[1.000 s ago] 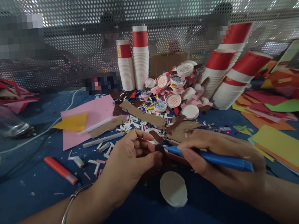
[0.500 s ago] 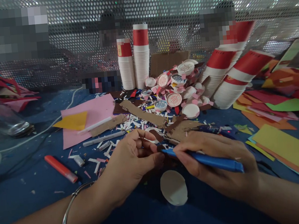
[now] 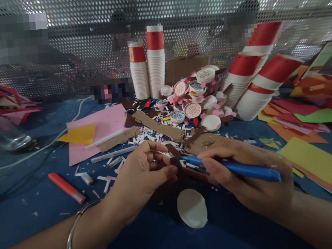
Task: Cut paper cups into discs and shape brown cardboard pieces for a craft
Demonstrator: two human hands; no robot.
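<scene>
Between the thumb and fingers of my left hand [image 3: 147,176] is a small dark brown piece of paper [image 3: 176,163]. My right hand [image 3: 245,171] grips a blue marker [image 3: 251,170], its tip pointing left toward that piece and a short gap away from it. Below both hands, a whitish oval paper disc [image 3: 192,209] lies on the dark blue table. Brown paper strips [image 3: 196,136] and torn cardboard [image 3: 160,127] lie just beyond my fingers.
Stacked red-and-white paper cups [image 3: 157,63] stand at the back, with more leaning cups [image 3: 256,97] to the right. Decorated white discs [image 3: 192,109] are heaped between them. Coloured paper [image 3: 308,158] lies right. A red marker [image 3: 66,187] and pink sheet [image 3: 107,122] lie left.
My right hand has moved right with the blue marker, drawing its tip away from the brown paper. My left hand still pinches the piece, nearly in the same spot.
</scene>
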